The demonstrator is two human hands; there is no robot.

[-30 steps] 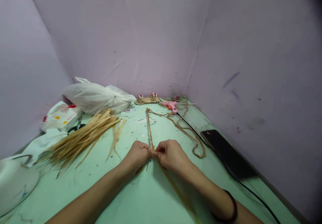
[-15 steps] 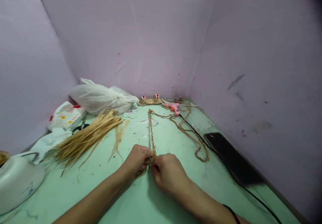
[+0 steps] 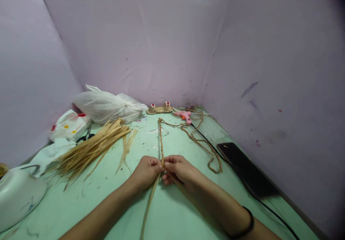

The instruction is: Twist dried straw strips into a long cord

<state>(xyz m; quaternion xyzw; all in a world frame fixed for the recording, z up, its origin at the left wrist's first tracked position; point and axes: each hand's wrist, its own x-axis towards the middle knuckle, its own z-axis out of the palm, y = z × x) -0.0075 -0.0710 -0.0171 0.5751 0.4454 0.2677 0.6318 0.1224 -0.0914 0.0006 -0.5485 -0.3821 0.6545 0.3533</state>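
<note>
A thin braided cord [image 3: 161,139] of straw-coloured fibre runs toward me over the green table. At its near end my left hand [image 3: 147,170] pinches it from the left. My right hand [image 3: 179,170] grips the same spot from the right, thumb and forefinger pressed together, the other fingers curled below. A loose flat strand [image 3: 149,207] hangs from between the hands toward the front edge. Another strand lies along the right forearm. Left of the hands lies a bundle of dry straw strips [image 3: 93,148].
A pink glue gun [image 3: 185,116] with a black cable, more coiled cord [image 3: 207,150] and a dark phone-like slab [image 3: 246,168] lie right. A white plastic bag [image 3: 107,105], tissue pack [image 3: 71,125] and white bowl [image 3: 20,197] stand left. Woven sandal-like pieces [image 3: 159,109] lie behind.
My right hand has turned and lifted its knuckles, showing its thumb and fingertips. A long strand now hangs down below the hands. The left hand has barely moved.
</note>
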